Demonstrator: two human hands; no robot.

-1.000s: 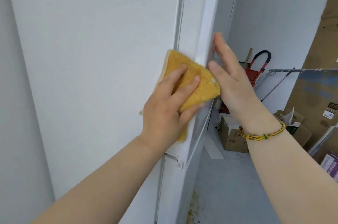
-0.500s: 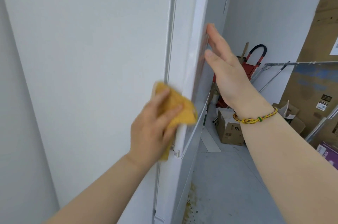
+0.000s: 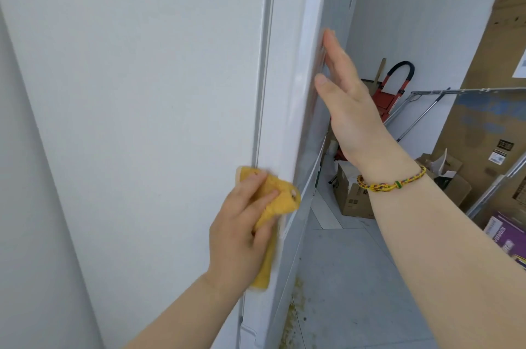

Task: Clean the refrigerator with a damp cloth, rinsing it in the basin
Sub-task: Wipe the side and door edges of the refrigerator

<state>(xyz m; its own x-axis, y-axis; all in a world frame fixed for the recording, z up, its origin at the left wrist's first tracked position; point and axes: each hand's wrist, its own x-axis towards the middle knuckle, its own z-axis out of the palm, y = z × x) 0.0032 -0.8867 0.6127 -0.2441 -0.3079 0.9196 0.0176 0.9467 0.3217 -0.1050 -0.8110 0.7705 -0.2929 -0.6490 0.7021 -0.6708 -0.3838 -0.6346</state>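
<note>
- The white refrigerator point(image 3: 142, 121) side panel fills the left half of your view. Its door edge point(image 3: 287, 92) runs from 12 to 6 o'clock down the middle, and a grey floor point(image 3: 355, 277) opens out at 5 o'clock.
- Since a second ago the yellow cloth point(image 3: 280, 200) has slid down the door edge, from level with your right wrist to well below it. It is now just under the centre of the view, toward 6 o'clock.
- Your left hand point(image 3: 239, 237) grips the cloth with its fingers curled over the bunched top, pressing it on the edge. A tail of cloth hangs below the palm, and the thumb is hidden.
- Your right hand point(image 3: 350, 109), at 2 o'clock from the cloth, has stayed about where it was. It is flat and open, fingers straight, with the blurred fingertips against the far face of the door. A braided bracelet point(image 3: 390, 182) circles the wrist.
- Below the cloth, the door edge continues toward 6 o'clock to a small step in the trim.
- Above the cloth, the edge is free up to 12 o'clock.
- At 3 o'clock from the cloth a cardboard box point(image 3: 353, 197) stands on the floor near the door. A red hand truck point(image 3: 390, 92) and a metal rack point(image 3: 455, 92) stand behind it.
- A brownish stain point(image 3: 293, 317) marks the floor at the refrigerator's foot.
</note>
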